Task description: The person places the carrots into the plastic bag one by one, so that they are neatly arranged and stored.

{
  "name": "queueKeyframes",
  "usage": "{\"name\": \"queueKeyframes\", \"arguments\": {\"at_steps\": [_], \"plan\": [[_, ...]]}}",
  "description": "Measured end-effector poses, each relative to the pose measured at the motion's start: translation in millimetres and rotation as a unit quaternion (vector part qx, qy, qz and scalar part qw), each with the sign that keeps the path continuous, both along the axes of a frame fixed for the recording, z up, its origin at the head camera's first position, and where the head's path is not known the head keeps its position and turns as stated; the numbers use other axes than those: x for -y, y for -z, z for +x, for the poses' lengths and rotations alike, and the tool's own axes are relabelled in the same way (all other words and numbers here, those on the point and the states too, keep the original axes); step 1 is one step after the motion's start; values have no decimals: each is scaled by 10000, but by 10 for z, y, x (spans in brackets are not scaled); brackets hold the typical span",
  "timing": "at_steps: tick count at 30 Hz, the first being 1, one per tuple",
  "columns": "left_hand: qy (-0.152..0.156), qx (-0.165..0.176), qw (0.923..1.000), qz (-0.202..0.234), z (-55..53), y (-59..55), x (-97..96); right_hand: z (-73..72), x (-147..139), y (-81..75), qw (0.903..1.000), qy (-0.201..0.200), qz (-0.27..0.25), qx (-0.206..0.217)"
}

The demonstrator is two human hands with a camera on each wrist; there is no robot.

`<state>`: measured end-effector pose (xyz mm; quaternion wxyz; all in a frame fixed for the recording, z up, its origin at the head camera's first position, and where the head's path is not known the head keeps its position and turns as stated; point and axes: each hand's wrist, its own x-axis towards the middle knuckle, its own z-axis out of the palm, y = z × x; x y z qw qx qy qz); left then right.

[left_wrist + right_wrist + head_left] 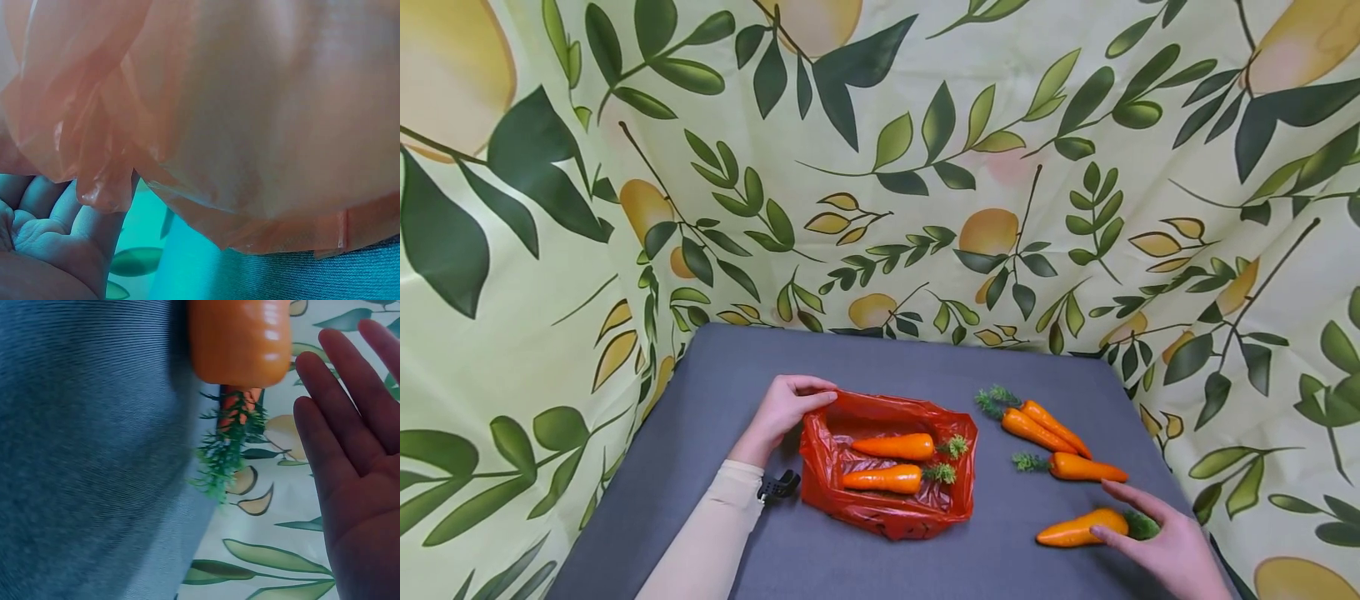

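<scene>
A red plastic bag [895, 521] stands with its mouth spread wide, and two orange carrots with green tops, an upper carrot [898, 447] and a lower carrot [887, 479], lie in it. My left hand [784, 408] grips the bag's far left corner; close up in the left wrist view, the bag [262, 125] covers part of the fingers. At the right, my right hand [1176, 542] reaches over a single carrot [1071, 531], thumb by its top end. In the right wrist view its fingers [334, 437] are straight and apart from that carrot [240, 344].
Beyond the right hand lie a carrot [1086, 467] and a pair of carrots [1045, 429] side by side. All rest on a grey cloth-covered table [760, 354]. Leaf-and-fruit patterned curtains [910, 250] hang close around its back and sides.
</scene>
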<state>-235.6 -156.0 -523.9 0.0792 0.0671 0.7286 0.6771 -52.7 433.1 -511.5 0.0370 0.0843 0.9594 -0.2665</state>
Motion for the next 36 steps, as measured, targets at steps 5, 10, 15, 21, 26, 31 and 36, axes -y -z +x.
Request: {"name": "queueKeyframes", "arguments": {"at_steps": [5, 10, 15, 21, 26, 31, 36], "plan": [[19, 43, 10000, 7, 5, -13, -8, -18, -8, 65, 9997, -50, -31, 219], [41, 22, 10000, 19, -6, -8, -10, -43, -21, 176, 9988, -75, -53, 476], [36, 46, 10000, 47, -20, -6, -11, -60, -13, 254, 9983, -128, 13, 575], [41, 23, 10000, 42, -25, -9, -7, -74, 3, 293, 9991, -195, 75, 378], [61, -33, 10000, -14, -19, -2, 1, -90, 6, 310, 9988, -363, 248, 201], [59, -62, 10000, -30, -4, 4, 5, -73, -1, 333, 9985, -470, 283, -13], [42, -47, 10000, -34, 0, 22, 3, -54, 11, 351, 9984, -482, 241, -154]]}}
